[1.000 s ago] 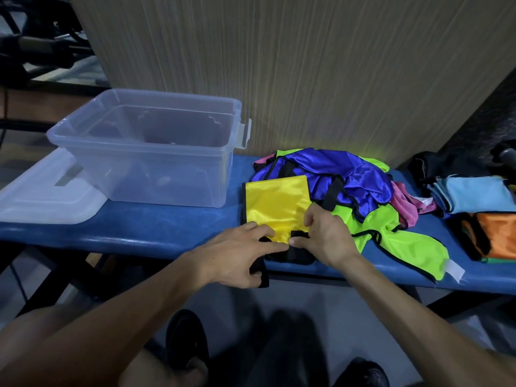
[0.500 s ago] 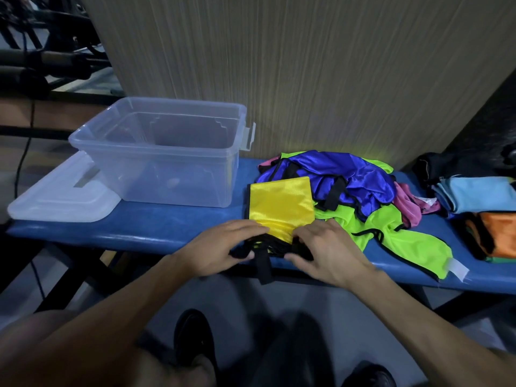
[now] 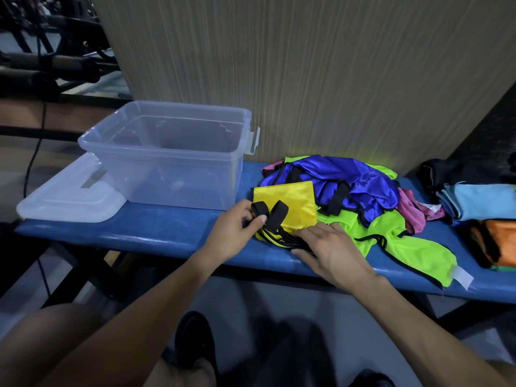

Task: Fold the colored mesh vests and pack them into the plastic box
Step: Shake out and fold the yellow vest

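A folded yellow vest (image 3: 290, 199) with black straps lies on the blue bench (image 3: 167, 236), just right of the clear plastic box (image 3: 167, 160), which holds nothing. My left hand (image 3: 237, 227) pinches the vest's black straps and has them turned up over the yellow cloth. My right hand (image 3: 326, 247) lies flat with straight fingers on the vest's near edge, pressing it down. Behind and to the right is a loose heap of vests: blue (image 3: 360, 185), lime green (image 3: 402, 244) and pink (image 3: 413, 210).
The box's lid (image 3: 67, 199) lies on the bench left of the box. Folded light-blue (image 3: 480, 201) and orange (image 3: 499, 241) cloths and a dark one sit at the far right. A wood-grain wall stands behind the bench. My legs and shoes are below its front edge.
My left hand has lifted the black straps from the bench's front edge up over the yellow vest. My right hand has flattened on the vest's near edge. The view shifted right.
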Demonstrator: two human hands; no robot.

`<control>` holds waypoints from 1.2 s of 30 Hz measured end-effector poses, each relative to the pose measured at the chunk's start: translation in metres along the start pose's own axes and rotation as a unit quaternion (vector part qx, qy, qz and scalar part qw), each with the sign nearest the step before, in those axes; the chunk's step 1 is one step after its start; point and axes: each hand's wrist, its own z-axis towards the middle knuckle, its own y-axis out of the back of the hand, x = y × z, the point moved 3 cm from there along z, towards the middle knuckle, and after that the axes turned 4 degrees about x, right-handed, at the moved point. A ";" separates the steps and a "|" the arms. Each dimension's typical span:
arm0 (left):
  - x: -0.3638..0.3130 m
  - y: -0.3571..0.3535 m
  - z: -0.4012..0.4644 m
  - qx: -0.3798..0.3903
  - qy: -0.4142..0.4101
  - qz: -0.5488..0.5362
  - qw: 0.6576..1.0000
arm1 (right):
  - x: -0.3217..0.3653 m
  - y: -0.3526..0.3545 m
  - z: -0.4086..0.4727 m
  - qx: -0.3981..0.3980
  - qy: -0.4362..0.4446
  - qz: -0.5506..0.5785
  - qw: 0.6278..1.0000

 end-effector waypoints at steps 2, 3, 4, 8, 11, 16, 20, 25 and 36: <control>-0.002 0.002 -0.006 -0.009 0.011 -0.036 0.999 | -0.002 -0.001 0.001 0.019 -0.009 0.011 1.000; -0.004 0.003 -0.011 -0.013 0.013 -0.050 0.999 | -0.002 -0.001 0.001 0.025 -0.012 0.011 1.000; -0.005 0.005 -0.016 -0.024 0.012 -0.052 0.998 | -0.003 -0.002 0.002 0.031 -0.015 0.012 0.999; -0.018 0.010 -0.046 -0.145 -0.130 0.126 0.973 | -0.003 -0.002 0.006 0.039 -0.024 0.020 0.999; -0.032 -0.004 -0.053 -0.130 -0.264 0.275 0.915 | -0.003 -0.002 0.007 0.045 -0.028 0.021 0.998; -0.030 -0.018 -0.034 -0.064 -0.296 0.387 0.871 | -0.002 -0.001 0.007 0.074 -0.041 0.032 0.996; -0.028 -0.014 -0.028 -0.068 -0.317 0.399 0.858 | -0.001 -0.003 0.005 0.070 -0.054 0.023 0.996; -0.018 -0.009 -0.034 -0.071 -0.310 0.409 0.856 | 0.001 -0.007 0.003 0.022 -0.059 -0.002 0.998; -0.021 -0.011 -0.041 -0.116 -0.286 0.411 0.858 | 0.008 -0.006 -0.004 -0.053 -0.043 -0.011 0.998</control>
